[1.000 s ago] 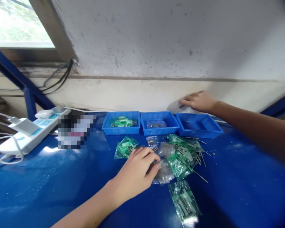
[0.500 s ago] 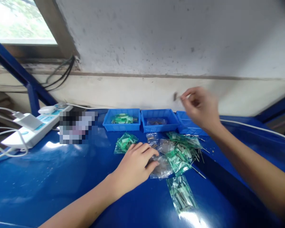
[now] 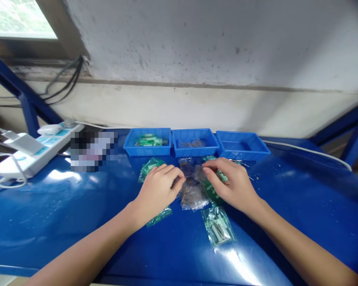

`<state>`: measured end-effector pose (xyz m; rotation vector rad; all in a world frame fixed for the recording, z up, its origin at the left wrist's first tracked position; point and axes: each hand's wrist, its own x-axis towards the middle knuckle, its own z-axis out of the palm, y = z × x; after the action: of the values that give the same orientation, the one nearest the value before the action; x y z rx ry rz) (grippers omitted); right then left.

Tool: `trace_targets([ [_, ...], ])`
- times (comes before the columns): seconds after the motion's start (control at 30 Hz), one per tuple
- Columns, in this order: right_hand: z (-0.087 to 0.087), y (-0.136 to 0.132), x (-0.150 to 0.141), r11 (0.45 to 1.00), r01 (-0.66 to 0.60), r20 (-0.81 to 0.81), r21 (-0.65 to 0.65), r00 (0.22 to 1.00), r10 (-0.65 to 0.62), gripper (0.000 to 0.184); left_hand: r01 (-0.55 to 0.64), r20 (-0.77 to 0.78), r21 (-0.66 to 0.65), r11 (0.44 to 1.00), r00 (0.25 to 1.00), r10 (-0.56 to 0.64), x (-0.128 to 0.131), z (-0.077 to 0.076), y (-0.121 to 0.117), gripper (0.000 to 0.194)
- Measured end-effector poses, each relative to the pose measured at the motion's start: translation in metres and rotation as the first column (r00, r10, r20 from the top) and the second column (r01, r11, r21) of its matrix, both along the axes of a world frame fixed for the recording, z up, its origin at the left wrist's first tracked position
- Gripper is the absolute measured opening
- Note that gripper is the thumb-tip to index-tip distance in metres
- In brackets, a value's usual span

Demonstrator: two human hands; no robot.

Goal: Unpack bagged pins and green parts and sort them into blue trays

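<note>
My left hand (image 3: 158, 188) is closed, its thumb and fingertips pinched together beside the small clear bags (image 3: 193, 194) of brownish metal parts. What it pinches is hidden. A green packet (image 3: 160, 216) shows under its palm; I cannot tell whether the hand holds it. Opposite, my right hand (image 3: 234, 180) pinches a clear plastic bag (image 3: 199, 173) between thumb and fingers. Partly beneath that hand lie green packets (image 3: 213, 192). Another green packet (image 3: 218, 226) with metal pins lies nearer me, and one more (image 3: 149, 167) is behind my left hand.
Three blue bins stand along the wall: the left bin (image 3: 147, 151) holds green packets, the middle bin (image 3: 195, 151) clear bags, the right bin (image 3: 241, 153) shows a bare floor. A white power strip (image 3: 32, 159) with chargers and a blurred-out object (image 3: 92, 153) are at left.
My right hand has come down from above the right bin to the bags on the table. My left hand has drawn its thumb and fingers together. The view has shifted slightly.
</note>
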<state>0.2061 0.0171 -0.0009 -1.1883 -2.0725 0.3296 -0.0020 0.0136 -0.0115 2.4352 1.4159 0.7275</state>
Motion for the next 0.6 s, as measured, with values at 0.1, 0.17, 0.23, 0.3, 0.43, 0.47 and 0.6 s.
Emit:
trace_targets([
  [0.1, -0.002, -0.009, -0.008, 0.972, 0.007, -0.213, -0.234, 0.975, -0.058, 0.021, -0.057, 0.234, -0.075, 0.996, 0.969, 0.073, 0.004, 0.005, -0.004, 0.013],
  [0.17, -0.002, -0.014, -0.012, 0.897, -0.067, -0.364, -0.437, 0.925, -0.109, 0.036, -0.041, 0.380, -0.210, 0.977, 0.917, 0.120, 0.007, 0.009, -0.007, 0.014],
  [0.23, -0.003, -0.018, -0.014, 0.812, -0.169, -0.476, -0.559, 0.867, -0.147, 0.044, 0.032, 0.521, -0.344, 0.938, 0.838, 0.162, 0.009, 0.013, -0.008, 0.015],
  [0.3, -0.004, -0.019, -0.014, 0.778, -0.231, -0.529, -0.585, 0.835, -0.150, 0.035, 0.130, 0.641, -0.434, 0.891, 0.740, 0.204, 0.012, 0.014, -0.009, 0.015],
  [0.43, -0.005, -0.017, -0.011, 0.809, -0.221, -0.562, -0.544, 0.812, -0.156, 0.022, 0.251, 0.745, -0.534, 0.808, 0.591, 0.309, 0.017, 0.012, -0.009, 0.016],
  [0.47, -0.005, -0.016, -0.011, 0.815, -0.210, -0.571, -0.541, 0.802, -0.172, 0.020, 0.277, 0.755, -0.554, 0.785, 0.564, 0.334, 0.019, 0.011, -0.009, 0.016],
  [0.6, -0.006, -0.018, -0.012, 0.839, -0.164, -0.593, -0.519, 0.776, -0.215, 0.017, 0.368, 0.745, -0.618, 0.695, 0.556, 0.368, 0.021, 0.009, -0.010, 0.011],
])
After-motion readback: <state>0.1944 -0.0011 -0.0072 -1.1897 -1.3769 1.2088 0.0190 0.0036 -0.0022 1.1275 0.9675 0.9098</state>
